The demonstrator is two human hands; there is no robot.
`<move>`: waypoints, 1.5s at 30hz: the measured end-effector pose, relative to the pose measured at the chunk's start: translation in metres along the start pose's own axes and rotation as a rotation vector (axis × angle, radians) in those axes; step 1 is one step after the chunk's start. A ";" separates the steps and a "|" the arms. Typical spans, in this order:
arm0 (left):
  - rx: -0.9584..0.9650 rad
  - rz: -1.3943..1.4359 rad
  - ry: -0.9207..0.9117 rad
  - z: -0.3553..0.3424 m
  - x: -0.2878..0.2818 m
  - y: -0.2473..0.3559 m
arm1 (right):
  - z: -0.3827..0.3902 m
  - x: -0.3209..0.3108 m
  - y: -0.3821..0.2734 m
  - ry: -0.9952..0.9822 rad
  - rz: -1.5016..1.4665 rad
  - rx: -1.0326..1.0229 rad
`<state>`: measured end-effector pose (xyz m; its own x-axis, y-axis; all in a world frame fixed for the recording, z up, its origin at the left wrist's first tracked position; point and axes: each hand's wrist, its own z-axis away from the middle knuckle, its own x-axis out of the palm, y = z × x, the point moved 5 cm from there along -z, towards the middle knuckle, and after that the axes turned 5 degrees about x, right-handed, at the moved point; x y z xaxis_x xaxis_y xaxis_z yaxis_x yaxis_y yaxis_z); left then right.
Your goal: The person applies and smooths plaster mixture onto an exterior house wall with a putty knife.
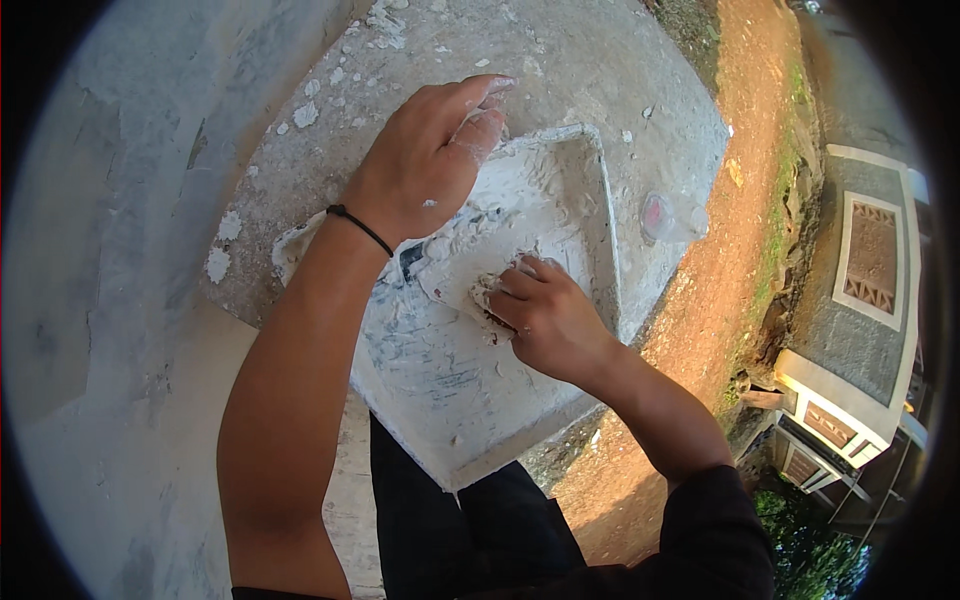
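Observation:
A shallow tray (pixel 612 235), its walls crusted white, lies tilted in front of me with thick white putty (pixel 545 185) spread mostly over its far part. My left hand (pixel 425 160) is closed around the far left rim; part of the rim is hidden under it. Inside the tray, my right hand (pixel 550 310) is wrapped around the caked, brownish handle of a scraper (pixel 490 300). The blade rests low in the putty and is so coated that its outline is hard to make out. White smears mark my left fingertips.
The tray stands on a grey slab (pixel 660 110) spotted with dried white lumps. A clear plastic cup (pixel 670 218) is right of the tray. A grey plastered wall (pixel 120 250) rises at left. Reddish dirt ground (pixel 690 340) and a house (pixel 865 270) lie at right.

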<state>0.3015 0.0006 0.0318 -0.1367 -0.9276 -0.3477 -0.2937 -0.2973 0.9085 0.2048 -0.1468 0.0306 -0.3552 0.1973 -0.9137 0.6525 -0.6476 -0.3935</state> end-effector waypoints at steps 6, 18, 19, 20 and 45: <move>-0.006 -0.028 0.024 0.003 -0.001 0.001 | -0.030 -0.026 -0.002 -0.273 -0.024 -0.029; -0.025 0.004 0.051 0.005 -0.007 0.000 | -0.025 -0.085 0.015 -0.077 -0.535 0.089; -0.027 0.005 0.050 0.005 -0.008 -0.003 | -0.016 -0.082 0.027 -0.032 -0.685 0.292; -0.045 0.073 0.072 0.001 -0.007 -0.004 | -0.001 -0.082 0.039 0.025 -0.817 0.502; -0.089 0.163 0.028 -0.003 -0.007 -0.006 | 0.010 0.035 0.011 0.803 -1.301 1.245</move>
<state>0.3076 0.0079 0.0291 -0.1491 -0.9706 -0.1890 -0.1846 -0.1604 0.9696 0.1930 -0.1548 -0.0047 0.4175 0.8966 -0.1476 -0.5856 0.1413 -0.7982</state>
